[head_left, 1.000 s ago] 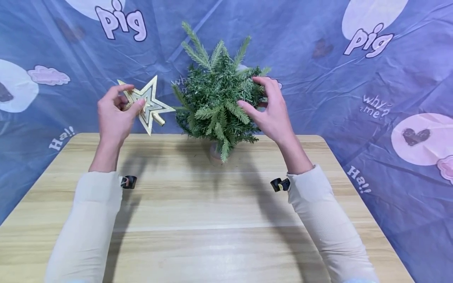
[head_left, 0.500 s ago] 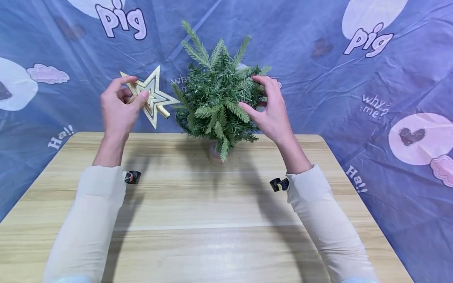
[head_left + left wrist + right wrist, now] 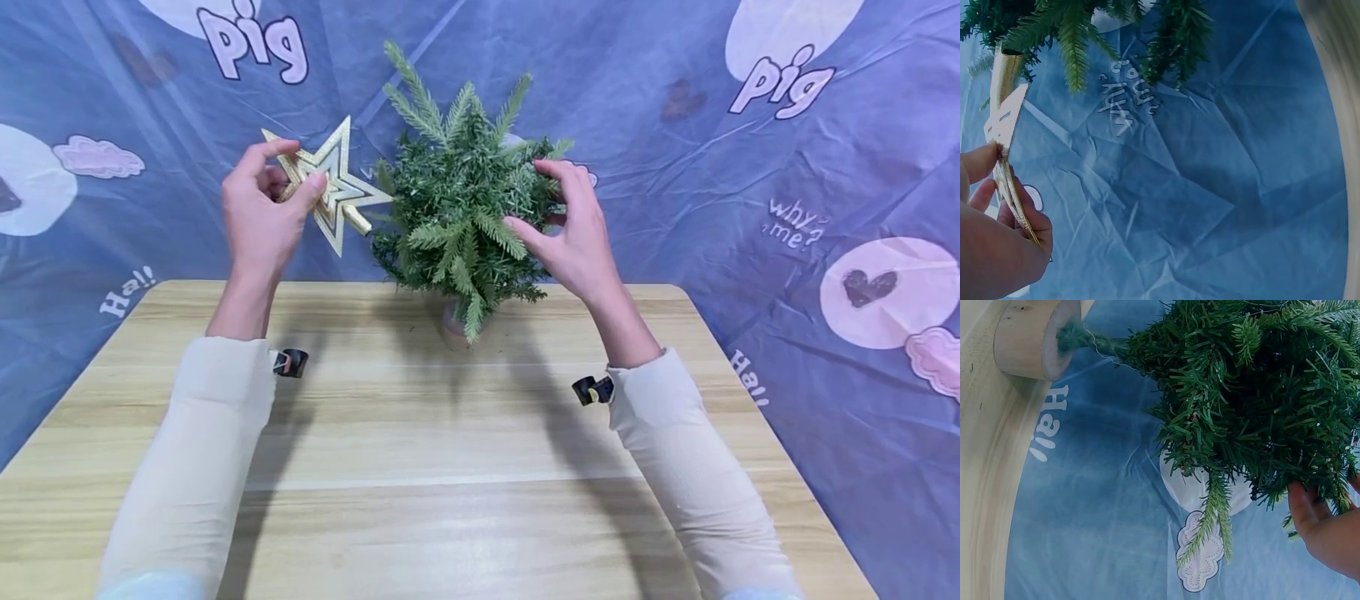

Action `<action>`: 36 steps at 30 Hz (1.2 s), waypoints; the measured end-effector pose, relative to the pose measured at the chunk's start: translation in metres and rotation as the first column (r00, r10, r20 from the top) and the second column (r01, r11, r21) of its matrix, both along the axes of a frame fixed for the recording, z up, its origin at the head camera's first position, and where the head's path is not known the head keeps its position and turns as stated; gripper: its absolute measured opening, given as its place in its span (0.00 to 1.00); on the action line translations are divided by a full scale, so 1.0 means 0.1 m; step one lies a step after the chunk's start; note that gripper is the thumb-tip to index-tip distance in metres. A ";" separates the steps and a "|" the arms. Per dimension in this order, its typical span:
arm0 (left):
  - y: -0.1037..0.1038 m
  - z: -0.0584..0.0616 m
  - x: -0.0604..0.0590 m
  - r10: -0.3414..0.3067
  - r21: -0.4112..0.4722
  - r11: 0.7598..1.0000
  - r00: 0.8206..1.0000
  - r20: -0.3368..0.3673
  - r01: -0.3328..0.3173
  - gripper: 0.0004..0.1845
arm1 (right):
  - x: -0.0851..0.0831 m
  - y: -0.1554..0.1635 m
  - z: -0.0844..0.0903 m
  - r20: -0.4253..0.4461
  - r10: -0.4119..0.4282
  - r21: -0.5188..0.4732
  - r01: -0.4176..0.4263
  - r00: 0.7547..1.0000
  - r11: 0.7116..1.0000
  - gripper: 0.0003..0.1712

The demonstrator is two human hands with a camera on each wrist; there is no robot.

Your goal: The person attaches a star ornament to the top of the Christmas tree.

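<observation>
Currently the left hand (image 3: 258, 221) pinches a gold star (image 3: 333, 190) by one point, thumb and forefinger clamped on it, the star's short tube socket aimed toward the tree (image 3: 461, 196) just right of that hand. Right hand (image 3: 573, 237) has thumb and fingers curled into the tree's right-side branches, steadying it; tree stands on a round wooden base (image 3: 1035, 340) on the desk (image 3: 450, 467), between the two hands and beyond them. Left wrist view: star (image 3: 1007, 134) edge-on, its tube already brushing the lower needles. Judgement: to do this well, turn the star so the socket faces down, lift it above the top sprigs, then lower straight over the central tip. Right hand's hold should keep the trunk upright; pushing sideways could tip the light base.
</observation>
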State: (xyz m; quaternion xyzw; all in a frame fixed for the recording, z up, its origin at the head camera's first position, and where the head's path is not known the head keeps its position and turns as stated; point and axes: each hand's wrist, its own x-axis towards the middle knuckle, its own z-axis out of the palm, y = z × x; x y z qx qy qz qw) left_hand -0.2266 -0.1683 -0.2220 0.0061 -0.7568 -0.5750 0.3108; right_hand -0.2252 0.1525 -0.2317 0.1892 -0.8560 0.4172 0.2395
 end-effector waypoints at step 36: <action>0.13 0.38 -0.02 0.020 -0.073 0.996 0.960 -0.279 -0.042 0.19 | 0.23 -0.02 0.20 0.086 0.066 -0.052 -0.062 0.994 0.997 0.37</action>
